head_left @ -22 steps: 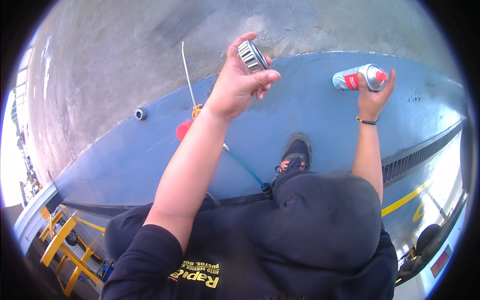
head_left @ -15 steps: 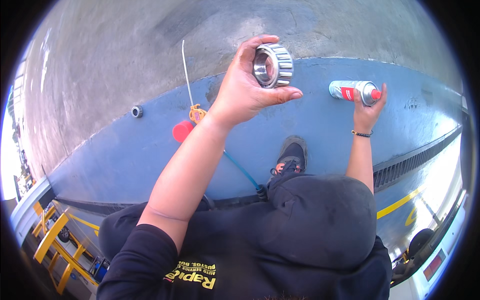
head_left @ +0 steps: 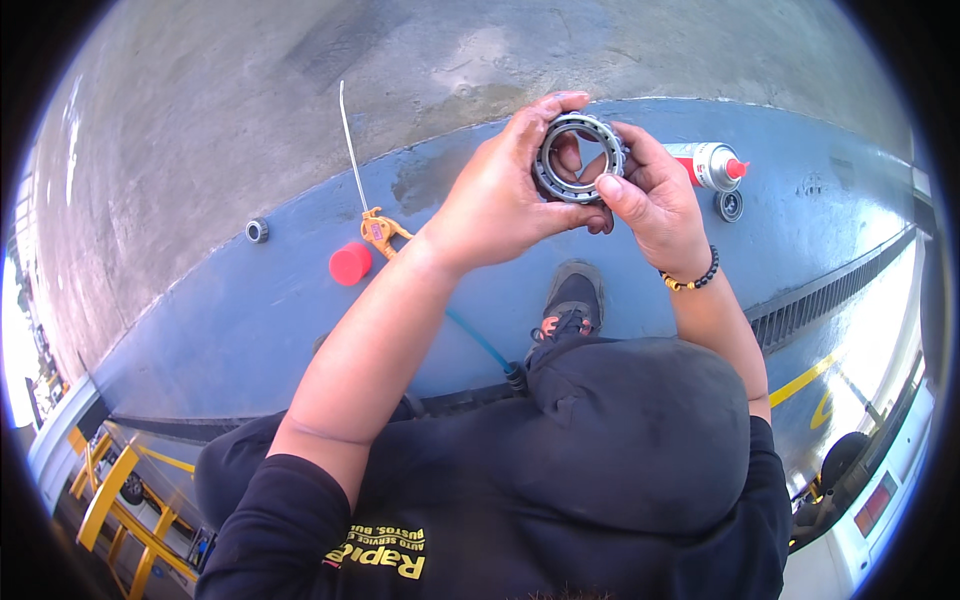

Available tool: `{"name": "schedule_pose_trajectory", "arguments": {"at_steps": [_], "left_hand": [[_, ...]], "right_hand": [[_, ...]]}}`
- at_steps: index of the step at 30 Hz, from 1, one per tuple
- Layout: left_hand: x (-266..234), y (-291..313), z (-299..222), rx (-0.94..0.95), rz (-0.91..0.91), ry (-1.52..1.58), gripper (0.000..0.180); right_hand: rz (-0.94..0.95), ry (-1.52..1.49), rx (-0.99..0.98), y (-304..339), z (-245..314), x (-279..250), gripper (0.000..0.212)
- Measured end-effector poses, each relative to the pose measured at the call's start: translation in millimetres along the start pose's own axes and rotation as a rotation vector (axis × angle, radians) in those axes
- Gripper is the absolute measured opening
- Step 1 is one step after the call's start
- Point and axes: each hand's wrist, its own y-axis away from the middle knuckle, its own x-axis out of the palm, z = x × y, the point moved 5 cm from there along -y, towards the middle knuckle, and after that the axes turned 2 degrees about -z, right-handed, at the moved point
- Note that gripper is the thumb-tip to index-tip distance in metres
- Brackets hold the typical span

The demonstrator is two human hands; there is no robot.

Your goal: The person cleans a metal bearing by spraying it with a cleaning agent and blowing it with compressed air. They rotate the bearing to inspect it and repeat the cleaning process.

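Observation:
A silver tapered roller bearing (head_left: 547,174) is held up between both hands, its ring face and round hole showing. My left hand (head_left: 500,192) grips its left side, thumb below and fingers curled over the top. From the right, my right hand (head_left: 662,208) closes on it too, thumb on the front rim and fingers partly hidden behind. Beyond the right hand is a spray can (head_left: 715,166) with a red nozzle, seemingly on its side and partly covered by that hand. Close to the can, a small round bearing-like part (head_left: 730,206) rests on the blue floor.
On the left lie another small bearing (head_left: 257,231), a red cap (head_left: 350,264) and a yellow air blow gun (head_left: 380,232) with a long thin tube and teal hose (head_left: 480,337). My shoe (head_left: 574,300) stands below the hands. A dark floor grate (head_left: 830,291) runs at right.
My right hand has let go of the spray can and come left onto the bearing. The bearing has turned its ring face toward me. A small part beside the can now shows.

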Motion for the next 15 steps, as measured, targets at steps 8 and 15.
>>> {"name": "schedule_pose_trajectory", "arguments": {"at_steps": [8, 15], "left_hand": [[-25, 5, 6, 0.093, 0.008, 0.538, 0.079], [-107, -5, 14, 0.115, -0.376, 0.942, 0.044]], "right_hand": [[0.044, -0.088, 0.084, -17, 15, 17, 0.046], [0.326, 0.746, 0.275, -82, -81, 34, 0.059]]}}
